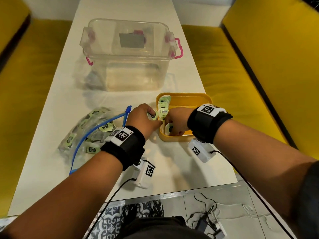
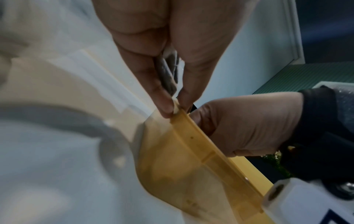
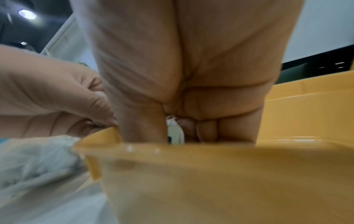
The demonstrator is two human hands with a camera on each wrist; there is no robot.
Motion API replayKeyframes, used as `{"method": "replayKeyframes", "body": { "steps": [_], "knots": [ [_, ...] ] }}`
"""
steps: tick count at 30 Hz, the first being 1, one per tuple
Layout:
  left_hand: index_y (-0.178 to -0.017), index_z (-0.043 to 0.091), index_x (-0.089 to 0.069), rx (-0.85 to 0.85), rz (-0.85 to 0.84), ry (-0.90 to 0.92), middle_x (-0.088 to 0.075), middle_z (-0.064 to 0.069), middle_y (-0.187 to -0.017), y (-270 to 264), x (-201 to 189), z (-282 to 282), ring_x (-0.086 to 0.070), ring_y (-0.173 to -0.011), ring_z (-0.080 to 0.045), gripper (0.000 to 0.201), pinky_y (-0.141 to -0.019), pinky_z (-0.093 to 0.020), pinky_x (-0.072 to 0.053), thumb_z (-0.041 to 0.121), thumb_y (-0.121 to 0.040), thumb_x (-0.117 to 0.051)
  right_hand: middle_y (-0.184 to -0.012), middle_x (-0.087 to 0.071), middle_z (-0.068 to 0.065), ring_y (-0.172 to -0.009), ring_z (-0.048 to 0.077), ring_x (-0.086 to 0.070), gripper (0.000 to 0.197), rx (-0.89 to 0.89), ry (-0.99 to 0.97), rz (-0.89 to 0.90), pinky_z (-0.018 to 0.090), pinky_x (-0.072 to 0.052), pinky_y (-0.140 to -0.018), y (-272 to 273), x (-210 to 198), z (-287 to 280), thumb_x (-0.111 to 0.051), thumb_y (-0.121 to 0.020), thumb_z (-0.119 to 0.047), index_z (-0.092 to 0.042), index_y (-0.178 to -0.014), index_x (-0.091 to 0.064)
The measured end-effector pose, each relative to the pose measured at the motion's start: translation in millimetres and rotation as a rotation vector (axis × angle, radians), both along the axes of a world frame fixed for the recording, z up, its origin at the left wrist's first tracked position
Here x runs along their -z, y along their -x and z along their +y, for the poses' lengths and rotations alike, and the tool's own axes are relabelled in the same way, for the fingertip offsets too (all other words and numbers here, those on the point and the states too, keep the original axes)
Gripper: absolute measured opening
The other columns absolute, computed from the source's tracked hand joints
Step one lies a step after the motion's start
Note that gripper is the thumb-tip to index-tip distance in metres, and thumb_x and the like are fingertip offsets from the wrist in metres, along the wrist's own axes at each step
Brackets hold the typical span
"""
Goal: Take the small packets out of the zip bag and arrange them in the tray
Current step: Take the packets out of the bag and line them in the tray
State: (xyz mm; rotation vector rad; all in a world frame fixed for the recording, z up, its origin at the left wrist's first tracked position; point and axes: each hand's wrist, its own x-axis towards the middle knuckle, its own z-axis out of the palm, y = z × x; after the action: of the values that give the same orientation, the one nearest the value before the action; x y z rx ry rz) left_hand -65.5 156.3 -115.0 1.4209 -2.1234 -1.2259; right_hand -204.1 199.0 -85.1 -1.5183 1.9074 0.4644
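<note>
A yellow tray (image 1: 193, 100) sits on the white table, with a row of pale green packets (image 1: 163, 107) standing along its left wall. My left hand (image 1: 146, 118) is at the tray's left rim (image 2: 193, 136) and pinches a small packet (image 2: 168, 78) between thumb and fingers. My right hand (image 1: 174, 121) reaches down inside the tray's near left corner, fingers curled round a packet (image 1: 170, 128), also glimpsed as a packet (image 3: 175, 131) behind the tray wall (image 3: 220, 174). The clear zip bag (image 1: 89, 133) with a blue zipper lies left, holding several packets.
A clear plastic storage box (image 1: 127, 54) with pink latches stands farther back on the table. Yellow benches (image 1: 259, 75) flank both sides. Cables and a power strip (image 1: 212, 223) lie on the floor at the near table edge.
</note>
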Motion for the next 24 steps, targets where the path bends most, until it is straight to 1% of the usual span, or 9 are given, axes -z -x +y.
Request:
{"method": "replayKeyframes", "body": {
  "steps": [3, 8, 10, 12, 14, 16, 19, 21, 24],
  "knots": [
    [-0.092, 0.018, -0.059, -0.005, 0.022, -0.014, -0.062, -0.005, -0.104, -0.6, 1.1, 0.4, -0.06, -0.089, -0.023, 0.029, -0.07, -0.028, -0.043, 0.022, -0.072, -0.079, -0.075, -0.069, 0.004, -0.068, 0.02, -0.066, 0.006, 0.0, 0.009, -0.012, 0.023, -0.052, -0.054, -1.7, 0.4, -2.3, -0.068, -0.081, -0.011, -0.017, -0.081, -0.067],
    [-0.09, 0.019, -0.059, -0.012, 0.045, -0.022, -0.063, -0.004, -0.1, -0.9, 2.8, 0.4, -0.062, -0.087, -0.024, 0.029, -0.077, -0.035, -0.05, 0.024, -0.07, -0.08, -0.087, -0.073, 0.009, -0.08, 0.024, -0.07, 0.015, -0.008, 0.09, 0.013, 0.031, -0.055, -0.073, 0.1, -0.2, -6.0, -0.074, -0.081, -0.02, -0.014, -0.093, -0.068],
    [-0.089, 0.019, -0.058, -0.018, 0.054, -0.028, -0.064, -0.005, -0.098, -1.3, 3.5, 0.8, -0.063, -0.084, -0.025, 0.029, -0.076, -0.038, -0.052, 0.023, -0.07, -0.08, -0.086, -0.072, 0.008, -0.076, 0.023, -0.067, 0.018, -0.014, 0.101, 0.027, 0.028, -0.053, -0.067, 0.6, 0.2, -6.9, -0.073, -0.082, -0.02, -0.013, -0.097, -0.068],
    [-0.088, 0.02, -0.058, -0.024, 0.066, -0.033, -0.064, -0.005, -0.096, -1.9, 3.6, 1.9, -0.064, -0.082, -0.026, 0.028, -0.076, -0.038, -0.053, 0.022, -0.07, -0.08, -0.072, -0.066, 0.002, -0.069, 0.02, -0.061, 0.015, -0.002, 0.105, 0.04, 0.024, -0.046, -0.057, 1.2, 1.5, -7.1, -0.073, -0.08, -0.02, -0.015, -0.093, -0.066],
    [-0.088, 0.019, -0.058, -0.027, 0.077, -0.035, -0.064, -0.005, -0.097, -2.5, 3.0, 3.2, -0.064, -0.082, -0.026, 0.028, -0.075, -0.038, -0.053, 0.021, -0.071, -0.08, -0.065, -0.063, -0.002, -0.066, 0.018, -0.059, 0.012, -0.005, 0.1, 0.034, 0.024, -0.045, -0.057, 2.5, 2.0, -6.6, -0.073, -0.08, -0.02, -0.016, -0.088, -0.065],
    [-0.089, 0.019, -0.058, -0.027, 0.079, -0.033, -0.064, -0.005, -0.097, -2.5, 2.0, 3.8, -0.064, -0.082, -0.025, 0.028, -0.075, -0.037, -0.053, 0.021, -0.072, -0.079, -0.069, -0.069, -0.001, -0.063, 0.015, -0.062, 0.009, 0.008, 0.057, -0.024, 0.024, -0.05, -0.063, 3.5, -0.5, -4.9, -0.071, -0.081, -0.018, -0.017, -0.088, -0.067],
    [-0.089, 0.019, -0.057, -0.027, 0.078, -0.034, -0.063, -0.004, -0.098, -2.3, 1.2, 4.0, -0.064, -0.083, -0.025, 0.028, -0.077, -0.037, -0.053, 0.02, -0.073, -0.079, -0.065, -0.066, -0.003, -0.06, 0.011, -0.061, 0.014, -0.036, 0.015, -0.057, 0.02, -0.045, -0.054, 1.6, -4.3, -2.8, -0.069, -0.081, -0.017, -0.025, -0.072, -0.06],
    [-0.089, 0.019, -0.057, -0.027, 0.083, -0.032, -0.063, -0.003, -0.098, -2.1, 0.5, 4.6, -0.063, -0.085, -0.024, 0.028, -0.078, -0.037, -0.053, 0.02, -0.073, -0.079, -0.071, -0.066, 0.0, -0.065, 0.014, -0.06, 0.016, -0.078, 0.007, -0.003, 0.02, -0.04, -0.053, -0.3, -1.9, -3.3, -0.066, -0.082, -0.017, -0.026, -0.075, -0.055],
    [-0.089, 0.019, -0.057, -0.029, 0.085, -0.027, -0.062, -0.002, -0.097, -2.3, 0.2, 5.0, -0.063, -0.084, -0.024, 0.028, -0.077, -0.036, -0.052, 0.02, -0.073, -0.079, -0.069, -0.066, 0.0, -0.064, 0.016, -0.06, 0.004, -0.057, 0.018, 0.026, 0.021, -0.043, -0.053, -2.4, 3.8, -5.0, -0.067, -0.081, -0.017, -0.017, -0.083, -0.064]
  ]
}}
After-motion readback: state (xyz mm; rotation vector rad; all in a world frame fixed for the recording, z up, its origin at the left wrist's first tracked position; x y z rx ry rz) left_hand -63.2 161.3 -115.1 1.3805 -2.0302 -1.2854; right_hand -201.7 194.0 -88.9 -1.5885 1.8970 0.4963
